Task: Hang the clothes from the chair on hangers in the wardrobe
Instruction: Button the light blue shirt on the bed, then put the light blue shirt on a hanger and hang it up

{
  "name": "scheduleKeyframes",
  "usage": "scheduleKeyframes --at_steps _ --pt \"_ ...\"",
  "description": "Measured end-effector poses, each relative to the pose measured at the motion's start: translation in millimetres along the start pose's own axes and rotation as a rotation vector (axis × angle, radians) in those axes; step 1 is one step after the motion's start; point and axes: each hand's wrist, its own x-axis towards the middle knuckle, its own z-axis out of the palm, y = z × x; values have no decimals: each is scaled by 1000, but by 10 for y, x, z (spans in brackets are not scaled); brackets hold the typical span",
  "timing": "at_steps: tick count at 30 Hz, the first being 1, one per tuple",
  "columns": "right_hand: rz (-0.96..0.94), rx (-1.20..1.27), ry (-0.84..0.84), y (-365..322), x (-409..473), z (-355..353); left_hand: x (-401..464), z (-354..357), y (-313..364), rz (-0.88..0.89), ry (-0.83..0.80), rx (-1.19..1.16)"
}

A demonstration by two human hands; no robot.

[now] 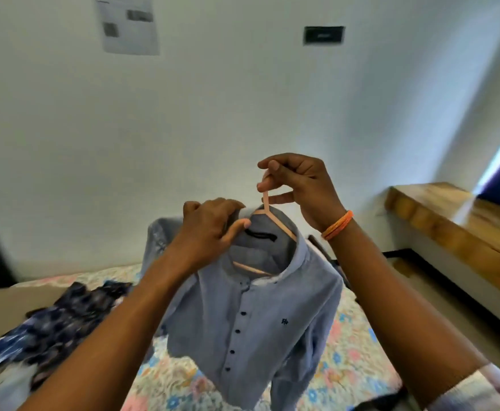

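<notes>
White walls back the scene, with a floral quilted bed [349, 351] below and a wooden desk [450, 229] to the right. Held up over the bed, a pale blue button-up cotton shirt [251, 315] with dark buttons and a small chest logo hangs on a slim peach plastic hanger [268, 215]. The right hand [302, 185] pinches the hanger's hook between thumb and curled fingers, taking the weight. The left hand [210, 229] grips the collar on the left shoulder, fingers curled into the fabric, apparently seating it over the hanger arm. If that shoulder is not pulled fully over, I judge the shirt could slide off sideways once released, since the light pinch on the hook lets the hanger tip. A crumpled dark blue patterned garment [62, 321] lies on the bed to the left, still unhung. No wardrobe is in view.
</notes>
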Motion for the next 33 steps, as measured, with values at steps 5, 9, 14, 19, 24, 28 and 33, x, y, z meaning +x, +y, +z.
scheduleKeyframes --at_steps 5,9,14,19,24,28,33 --pt "44 -106 193 -244 -561 -774 279 448 804 207 -32 -237" --pt "77 -159 408 -467 -1063 -1479 428 792 1586 340 29 -276" --pt "166 -736 574 -663 -2174 -2508 681 1002 2587 460 76 -369" --pt "204 -1213 656 -837 -3521 -3270 827 1167 3789 548 116 -529" --pt "215 -1491 907 -1144 -4653 -3978 772 1424 5204 659 -14 -693" --pt "221 -1644 1133 -1492 -5525 -4568 595 1668 6426 729 -128 -701" --pt "182 -1891 1240 -1955 -6487 -5273 380 1982 7889 763 -41 -690"
